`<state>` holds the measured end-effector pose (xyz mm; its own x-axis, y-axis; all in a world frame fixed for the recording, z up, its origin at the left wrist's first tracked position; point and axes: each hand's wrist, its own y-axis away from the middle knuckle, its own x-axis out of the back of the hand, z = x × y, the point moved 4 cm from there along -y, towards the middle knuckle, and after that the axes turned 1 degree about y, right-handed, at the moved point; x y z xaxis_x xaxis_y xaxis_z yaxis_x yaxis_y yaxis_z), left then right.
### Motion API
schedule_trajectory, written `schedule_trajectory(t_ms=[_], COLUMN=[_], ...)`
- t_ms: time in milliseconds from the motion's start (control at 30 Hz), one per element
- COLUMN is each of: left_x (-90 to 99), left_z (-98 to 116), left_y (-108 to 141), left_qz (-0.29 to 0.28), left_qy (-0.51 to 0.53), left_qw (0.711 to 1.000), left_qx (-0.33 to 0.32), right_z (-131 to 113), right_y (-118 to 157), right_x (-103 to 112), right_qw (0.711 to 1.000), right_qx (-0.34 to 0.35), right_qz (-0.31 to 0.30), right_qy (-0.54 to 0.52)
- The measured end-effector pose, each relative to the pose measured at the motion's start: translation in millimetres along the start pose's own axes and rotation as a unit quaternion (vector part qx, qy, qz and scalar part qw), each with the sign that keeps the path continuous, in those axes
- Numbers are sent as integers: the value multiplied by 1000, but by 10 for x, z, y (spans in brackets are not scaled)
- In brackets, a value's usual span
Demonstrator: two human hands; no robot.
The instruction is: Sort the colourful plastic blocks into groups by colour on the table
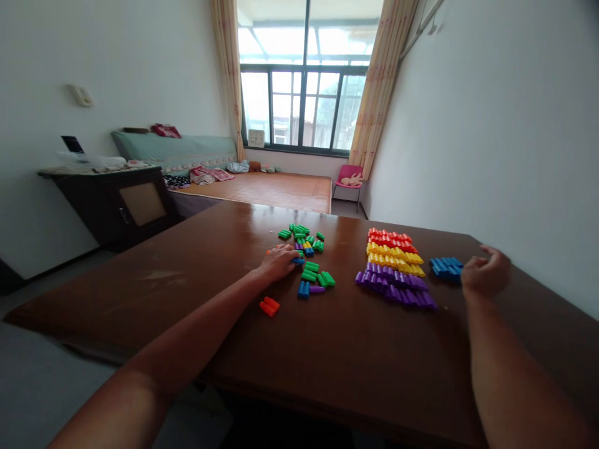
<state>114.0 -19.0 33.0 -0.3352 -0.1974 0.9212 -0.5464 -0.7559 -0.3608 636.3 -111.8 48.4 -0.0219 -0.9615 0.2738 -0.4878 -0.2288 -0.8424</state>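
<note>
A dark brown wooden table is seen across the lower frame, its top polished and glossy, with dull scuffed patches at centre left. The coloured pegs at centre are made of smooth, shiny plastic. Thin cloth curtains are hung at the upper centre, beside matt painted walls.

The head camera looks forward and down from just behind the near edge of the brown table, facing the window beyond it.

The brown table carries loose pegs mid-top. Sorted rows lie to the right, blue pegs just beside them.
</note>
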Motion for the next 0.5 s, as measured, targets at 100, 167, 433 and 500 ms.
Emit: schedule_trajectory(t_ms=[100, 167, 433, 500], left_x=[54, 96, 141, 140], left_z=[62, 161, 502, 496], left_y=[-34, -55, 16, 34], left_qz=[46, 56, 35, 40], left_qy=[121, 211, 378, 389], left_qw=[990, 972, 922, 917], left_qx=[-52, -90, -76, -70], right_z=[-827, -1456, -2885, -2891], right_y=[50, 260, 1445, 1444], right_x=[5, -76, 108, 73], right_qw=[994, 955, 763, 772], right_qx=[52, 96, 301, 291], right_qz=[-49, -200, -444, -438], right_qy=[-81, -196, -362, -357])
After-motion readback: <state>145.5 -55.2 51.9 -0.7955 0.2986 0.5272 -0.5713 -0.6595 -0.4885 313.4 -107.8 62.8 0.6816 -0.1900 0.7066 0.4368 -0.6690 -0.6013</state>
